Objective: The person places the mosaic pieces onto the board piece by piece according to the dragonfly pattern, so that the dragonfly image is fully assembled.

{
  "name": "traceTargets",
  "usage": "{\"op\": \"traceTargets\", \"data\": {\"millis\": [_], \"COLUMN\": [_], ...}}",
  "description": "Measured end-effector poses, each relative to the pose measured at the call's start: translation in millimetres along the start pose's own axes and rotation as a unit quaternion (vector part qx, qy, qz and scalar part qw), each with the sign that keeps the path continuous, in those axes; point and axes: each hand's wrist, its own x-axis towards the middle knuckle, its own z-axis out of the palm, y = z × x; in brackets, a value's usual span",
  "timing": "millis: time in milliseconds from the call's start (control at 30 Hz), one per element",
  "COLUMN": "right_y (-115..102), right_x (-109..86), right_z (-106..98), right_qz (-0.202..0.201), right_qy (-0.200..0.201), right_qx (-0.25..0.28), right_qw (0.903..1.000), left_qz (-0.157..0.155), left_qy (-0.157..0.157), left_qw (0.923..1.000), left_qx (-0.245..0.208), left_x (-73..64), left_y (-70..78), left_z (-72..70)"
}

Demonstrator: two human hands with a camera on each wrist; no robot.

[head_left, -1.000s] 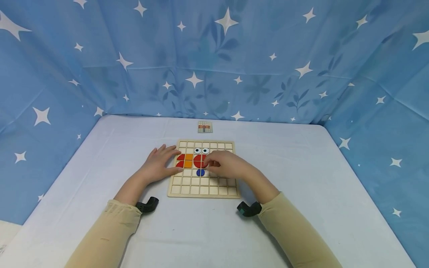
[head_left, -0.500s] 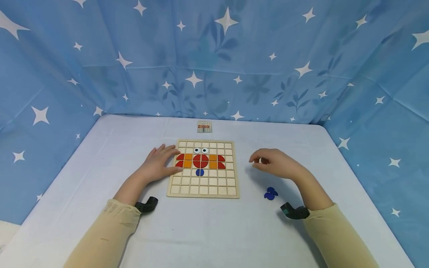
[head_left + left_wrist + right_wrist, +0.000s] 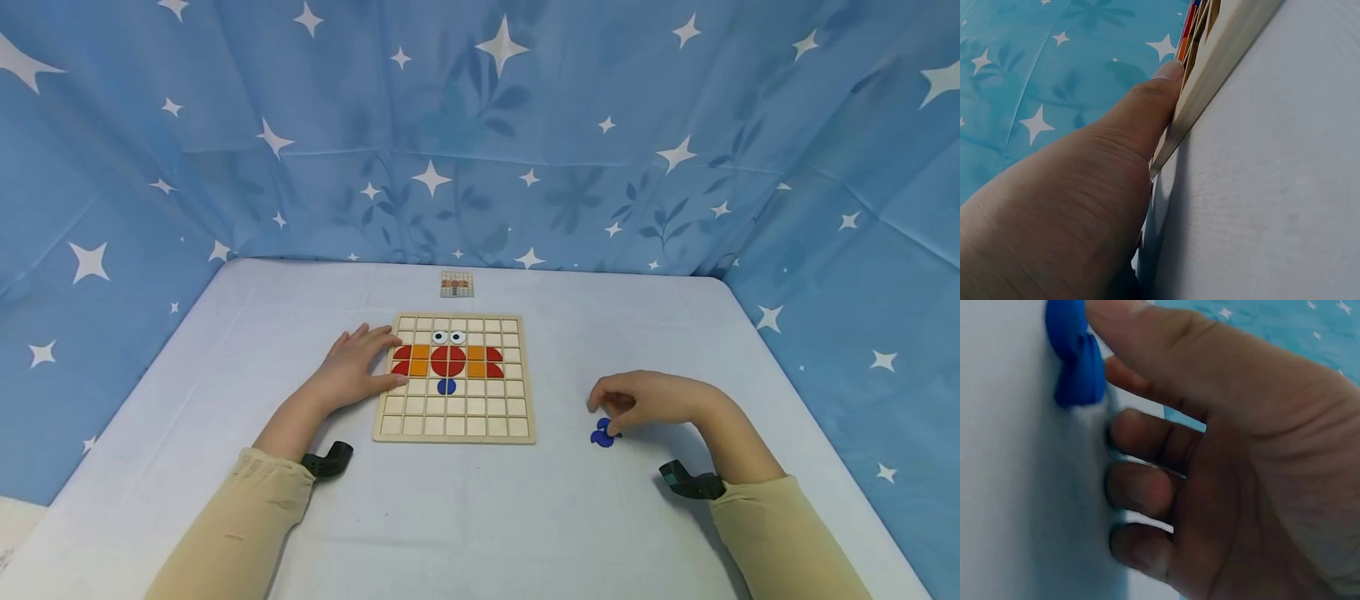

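Note:
A wooden grid board [image 3: 455, 427] lies mid-table. Red and orange pieces form a row across it, with two eye pieces [image 3: 448, 337] above and a blue round shape [image 3: 446, 387] below. My left hand [image 3: 351, 367] rests on the board's left edge, fingers spread; in the left wrist view its thumb [image 3: 1147, 103] lies along the rim. To the right of the board, my right hand [image 3: 656, 398] is over a small pile of blue pieces [image 3: 602, 438]. Its fingers are loosely bent. In the right wrist view the thumb is close beside the blue pieces [image 3: 1079, 378]; contact is unclear.
A small picture card [image 3: 457, 284] with a grid pattern lies behind the board. White cloth [image 3: 465, 525] covers the table. A blue star-patterned curtain [image 3: 480, 133] stands along the back and sides.
My right hand has left the board and moved right, then down to the blue pieces. Orange and red pieces it had covered on the board's right now show. The left hand stays put.

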Motion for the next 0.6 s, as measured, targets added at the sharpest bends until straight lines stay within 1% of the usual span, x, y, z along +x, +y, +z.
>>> {"op": "traceTargets", "data": {"millis": [100, 167, 300, 467, 533, 600], "right_y": [-2.8, -4.7, -5.8, -3.8, -2.9, -2.3], "right_x": [3.2, 6.2, 11.6, 16.2, 16.7, 16.6], "right_z": [3.8, 5.3, 6.9, 9.6, 10.3, 10.7], "right_qz": [0.001, 0.002, 0.012, 0.02, 0.012, -0.004], "right_qy": [-0.012, -0.01, 0.01, 0.037, 0.048, 0.057], "right_qx": [-0.021, -0.031, -0.026, -0.012, -0.012, -0.021], "right_qw": [0.9997, 0.9995, 0.9995, 0.9991, 0.9987, 0.9981], "left_qz": [0.001, 0.0, -0.001, -0.002, -0.001, 0.0], "left_qy": [0.001, 0.002, 0.004, -0.001, -0.002, -0.002], "left_qw": [1.0, 1.0, 0.9999, 1.0, 1.0, 1.0], "left_qx": [0.002, 0.007, 0.012, 0.005, 0.005, 0.005], "left_x": [-0.1, -0.2, -0.7, -1.4, -1.5, -1.6], "left_y": [0.1, -0.2, 0.6, 1.7, 1.4, 1.0], "left_z": [-0.4, -0.3, -1.2, -1.9, -1.6, -1.2]}}
